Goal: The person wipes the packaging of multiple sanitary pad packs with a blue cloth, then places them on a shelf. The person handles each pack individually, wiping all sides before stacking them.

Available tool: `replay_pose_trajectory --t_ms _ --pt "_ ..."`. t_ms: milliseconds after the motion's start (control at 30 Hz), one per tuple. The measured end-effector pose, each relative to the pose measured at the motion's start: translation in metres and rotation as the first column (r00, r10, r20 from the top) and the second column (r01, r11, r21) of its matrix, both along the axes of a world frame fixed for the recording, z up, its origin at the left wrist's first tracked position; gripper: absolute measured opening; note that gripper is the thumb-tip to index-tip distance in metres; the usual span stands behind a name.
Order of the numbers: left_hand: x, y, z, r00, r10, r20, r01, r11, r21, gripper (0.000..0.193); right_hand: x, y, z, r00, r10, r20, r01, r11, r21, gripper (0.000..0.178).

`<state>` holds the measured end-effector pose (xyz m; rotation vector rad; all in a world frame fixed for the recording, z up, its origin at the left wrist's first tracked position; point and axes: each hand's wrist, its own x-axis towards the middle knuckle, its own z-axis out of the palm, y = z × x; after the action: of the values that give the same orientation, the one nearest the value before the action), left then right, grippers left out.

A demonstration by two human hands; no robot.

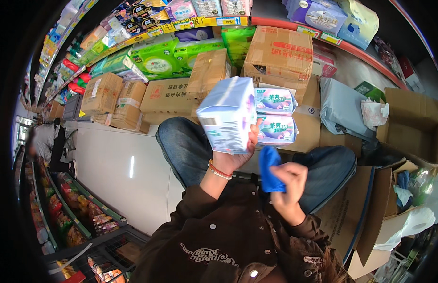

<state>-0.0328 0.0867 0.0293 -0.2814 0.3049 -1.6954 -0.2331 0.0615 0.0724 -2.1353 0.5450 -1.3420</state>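
My left hand [234,158] is closed around the lower part of a pale blue and lilac soft package [227,111], which stands tilted above my knees. Right beside it, two similar packages with pink and teal fronts, an upper one [275,100] and a lower one [275,129], are stacked on a carton. My right hand [290,184] grips a bright blue cloth [270,170], its fingers folded over it and slightly blurred. The cloth is apart from the package.
Taped cardboard boxes [279,56] stand ahead below a shelf edge [294,27]. Green tissue packs [157,61] sit behind them. To the right are an opened carton [412,122] and a grey bag [343,106]. A person [51,144] is far left, beside low shelves [68,207].
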Motion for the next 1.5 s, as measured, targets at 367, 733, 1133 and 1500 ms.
replay_pose_trajectory --t_ms 367,733,1133,1500 --pt "-0.011 0.014 0.009 0.967 0.124 0.224 -0.048 0.947 -0.317 0.081 0.029 -0.022 0.036 0.953 -0.058 0.298 -0.065 0.920 0.386 0.028" --pt "0.001 0.014 0.001 0.932 0.293 0.214 -0.212 0.919 -0.333 0.051 0.018 0.020 0.011 0.924 0.350 0.155 -0.371 0.718 0.589 0.040" --pt "0.008 0.027 0.000 0.134 0.288 0.948 -0.173 0.949 -0.264 0.040 0.022 -0.006 -0.006 0.836 -0.272 0.476 -0.507 -0.054 0.860 0.036" --pt "-0.058 0.042 0.022 -0.525 0.171 0.833 -0.399 0.816 -0.419 0.024 0.014 -0.007 -0.038 0.735 -0.323 0.596 -0.633 -0.013 0.774 0.029"
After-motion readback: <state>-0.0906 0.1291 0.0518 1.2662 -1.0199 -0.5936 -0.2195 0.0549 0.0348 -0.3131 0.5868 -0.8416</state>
